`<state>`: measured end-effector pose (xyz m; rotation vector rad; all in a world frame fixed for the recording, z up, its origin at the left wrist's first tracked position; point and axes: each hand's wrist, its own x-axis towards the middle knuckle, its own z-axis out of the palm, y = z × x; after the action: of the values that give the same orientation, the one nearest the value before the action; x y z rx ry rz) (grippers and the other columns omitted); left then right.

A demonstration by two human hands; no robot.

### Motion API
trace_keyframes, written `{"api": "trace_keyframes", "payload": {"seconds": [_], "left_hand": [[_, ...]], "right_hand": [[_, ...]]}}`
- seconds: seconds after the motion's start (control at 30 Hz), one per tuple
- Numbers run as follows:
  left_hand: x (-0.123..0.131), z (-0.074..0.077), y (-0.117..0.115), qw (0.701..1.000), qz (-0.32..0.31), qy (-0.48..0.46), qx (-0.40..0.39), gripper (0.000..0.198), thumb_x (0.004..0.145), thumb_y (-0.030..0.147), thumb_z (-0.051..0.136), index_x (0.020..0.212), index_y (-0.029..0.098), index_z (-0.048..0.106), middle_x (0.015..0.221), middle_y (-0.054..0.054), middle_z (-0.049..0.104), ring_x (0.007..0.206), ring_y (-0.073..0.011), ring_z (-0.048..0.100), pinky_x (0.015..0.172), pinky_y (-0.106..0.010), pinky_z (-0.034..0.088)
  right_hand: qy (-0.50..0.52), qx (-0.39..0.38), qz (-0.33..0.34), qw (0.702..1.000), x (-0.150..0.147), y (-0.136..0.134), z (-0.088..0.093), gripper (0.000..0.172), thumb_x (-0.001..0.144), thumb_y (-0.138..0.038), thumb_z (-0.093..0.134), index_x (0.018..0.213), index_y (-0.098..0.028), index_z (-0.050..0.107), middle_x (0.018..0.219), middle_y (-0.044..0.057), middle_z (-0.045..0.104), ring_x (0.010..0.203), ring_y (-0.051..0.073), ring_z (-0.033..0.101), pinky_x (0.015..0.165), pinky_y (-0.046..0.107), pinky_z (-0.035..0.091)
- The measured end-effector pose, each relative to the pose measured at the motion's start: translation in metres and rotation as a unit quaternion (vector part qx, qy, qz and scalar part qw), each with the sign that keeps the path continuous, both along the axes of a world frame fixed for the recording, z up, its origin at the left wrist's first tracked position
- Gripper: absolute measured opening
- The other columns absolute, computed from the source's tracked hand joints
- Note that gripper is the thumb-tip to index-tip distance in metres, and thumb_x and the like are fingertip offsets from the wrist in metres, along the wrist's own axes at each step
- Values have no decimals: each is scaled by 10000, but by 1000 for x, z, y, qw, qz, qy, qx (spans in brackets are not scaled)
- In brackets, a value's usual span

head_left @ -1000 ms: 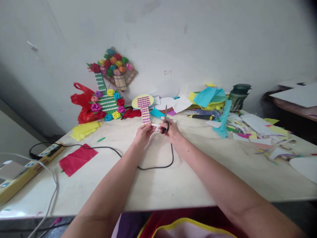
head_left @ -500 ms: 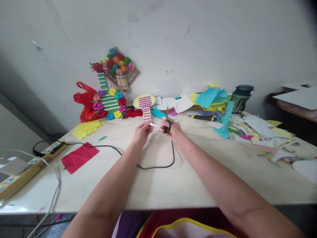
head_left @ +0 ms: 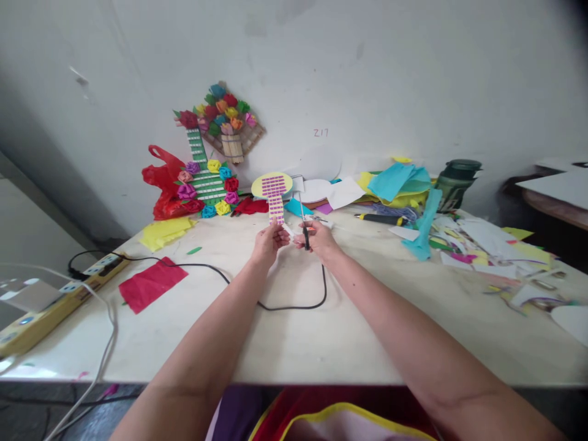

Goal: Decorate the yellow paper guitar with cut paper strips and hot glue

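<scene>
My right hand [head_left: 322, 240] is closed around a pair of black-handled scissors [head_left: 306, 237], blades pointing up and away from me. Its fingertips also meet one end of a thin white strip [head_left: 289, 231]. The fingers of my left hand [head_left: 269, 242] pinch the strip's other end. Just beyond the left fingertips is a guitar-like piece [head_left: 275, 208] with a yellow oval body and purple-and-white woven rows; the left fingers hide its lower end, and I cannot tell whether they touch it. Behind the hands, some small items [head_left: 316, 219] lie on the table, too small to name.
A black cable [head_left: 294, 308] loops under my arms from a yellow power strip [head_left: 92, 278]. Red paper [head_left: 154, 285] lies left. A green guitar-shaped piece with paper flowers [head_left: 209, 184] leans on the wall. Right are a black-and-yellow tool [head_left: 380, 218], paper scraps [head_left: 482, 239] and a green bottle [head_left: 454, 184].
The scissors have turned more upright in my right hand, and the white strip now slopes down to the right. The whole view has shifted slightly.
</scene>
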<state>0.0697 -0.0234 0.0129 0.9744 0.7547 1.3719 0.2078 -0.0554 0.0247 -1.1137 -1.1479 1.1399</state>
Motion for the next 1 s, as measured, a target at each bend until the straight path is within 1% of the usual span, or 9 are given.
{"api": "trace_keyframes", "payload": {"seconds": [0.07, 0.2, 0.3, 0.37, 0.47, 0.63, 0.77, 0.87, 1.0], "left_hand": [[0, 0, -1, 1000, -7, -6, -5, 381, 607, 470, 702, 688, 114, 591, 590, -24, 583, 512, -104, 557, 513, -234, 450], [1, -2, -3, 999, -24, 14, 26, 309, 568, 364, 759, 636, 118, 585, 574, -3, 560, 524, -87, 545, 535, -215, 443], [1, -4, -2, 999, -22, 24, 36, 302, 570, 366, 758, 623, 123, 587, 571, -3, 561, 524, -81, 538, 517, -203, 425], [1, -5, -1, 999, -17, 23, 35, 306, 571, 371, 758, 631, 122, 591, 565, -2, 562, 521, -78, 536, 505, -196, 415], [-1, -4, 2, 1000, -2, 0, 25, 297, 570, 354, 761, 646, 119, 596, 537, 11, 548, 503, -67, 522, 494, -186, 407], [-9, 0, 6, 998, 40, -44, -1, 235, 591, 289, 742, 680, 122, 604, 578, 0, 580, 527, -71, 548, 500, -180, 424], [-18, 3, 9, 997, 73, -32, -12, 225, 609, 291, 716, 693, 125, 591, 607, -10, 596, 566, -102, 597, 497, -193, 435], [-22, 4, 11, 995, 96, -28, -15, 240, 597, 303, 715, 676, 126, 575, 596, -6, 591, 557, -105, 602, 504, -200, 438], [-26, 4, 13, 992, 118, -40, -28, 208, 606, 278, 697, 668, 128, 566, 602, -13, 603, 568, -113, 611, 543, -215, 457]], "right_hand": [[7, 3, -16, 1000, -1, -1, 1, 378, 556, -202, 732, 867, -184, 517, 567, -43, 608, 446, 100, 575, 367, 152, 344], [-6, 7, -32, 999, -4, -3, 2, 397, 547, -212, 733, 880, -187, 518, 564, -51, 595, 453, 97, 570, 385, 158, 363], [-15, 7, -33, 999, -5, -2, 0, 380, 562, -230, 729, 875, -191, 517, 559, -51, 597, 445, 97, 564, 376, 159, 356], [-21, 4, -26, 999, -5, -2, -1, 369, 577, -250, 726, 873, -195, 514, 558, -49, 600, 429, 95, 555, 350, 154, 330], [-30, 2, -3, 1000, -5, -3, 0, 337, 605, -279, 718, 861, -189, 517, 554, -45, 600, 388, 81, 523, 315, 150, 295], [-70, 7, 27, 997, -2, -10, 9, 249, 643, -309, 698, 791, -166, 558, 520, -39, 579, 365, 57, 473, 312, 149, 317], [-132, 8, 71, 989, 1, -14, 13, 237, 657, -352, 681, 756, -161, 580, 533, -26, 592, 367, 59, 480, 315, 148, 322], [-175, 8, 101, 979, 3, -14, 12, 247, 656, -373, 678, 740, -164, 576, 528, -25, 591, 369, 71, 497, 306, 148, 302], [-204, 8, 139, 969, 5, -14, 12, 262, 670, -404, 666, 719, -166, 568, 528, -18, 598, 377, 83, 516, 302, 149, 297]]}}
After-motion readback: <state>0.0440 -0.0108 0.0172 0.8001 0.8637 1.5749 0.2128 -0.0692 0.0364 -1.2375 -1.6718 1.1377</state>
